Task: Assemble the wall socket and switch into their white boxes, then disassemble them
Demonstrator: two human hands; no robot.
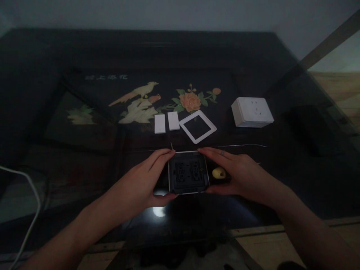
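Both my hands grip a square wall switch body (188,172) by its sides, its dark inner face turned up and a thin pale edge around it. My left hand (153,172) pinches the left corners between fingers and thumb. My right hand (236,168) does the same on the right. Under the right palm lies a yellow rounded object (218,173), partly hidden. Just beyond the switch body are two white switch rockers, the left rocker (160,124) and the right rocker (173,121), and a white square frame (198,126), turned like a diamond.
A white box (253,111) with a socket pictured on top stands at the right. The glossy dark table (112,48) bears a bird-and-flower picture. A white cable (35,195) hangs over its left side. A wall rises behind the table.
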